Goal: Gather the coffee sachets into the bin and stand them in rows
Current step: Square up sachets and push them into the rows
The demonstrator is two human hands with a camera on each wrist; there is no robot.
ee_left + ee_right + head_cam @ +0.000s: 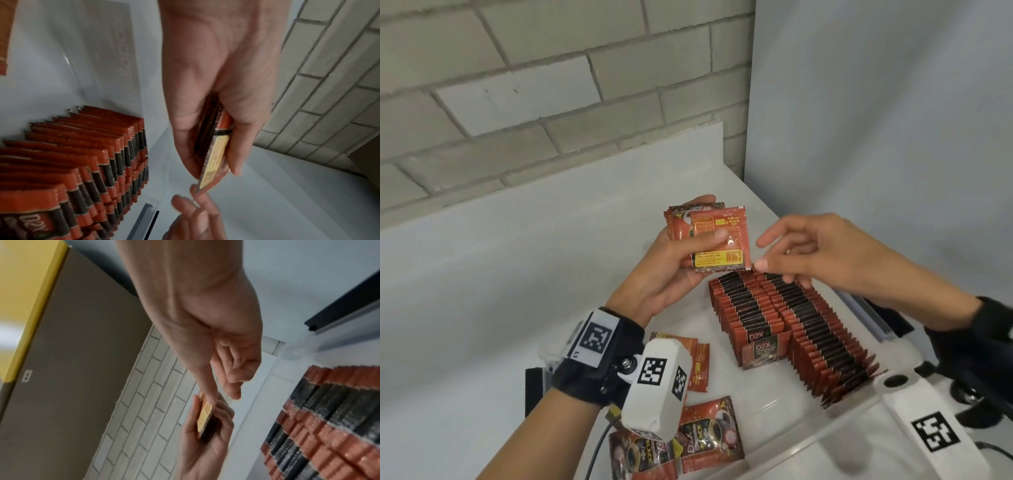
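Left hand (pixel 671 270) grip pinches sachet stack (pixel 710 236) above bin rows (pixel 791 329); right hand (pixel 825 253) grip spread, thumb tip touching stack corner.

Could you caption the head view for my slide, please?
Left hand holds sachets; right hand reaches above rows.

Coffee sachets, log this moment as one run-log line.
left hand: holds small stack of sachets | right hand: fingertips at stack's corner | standing rows: two in bin | loose sachets: lying flat
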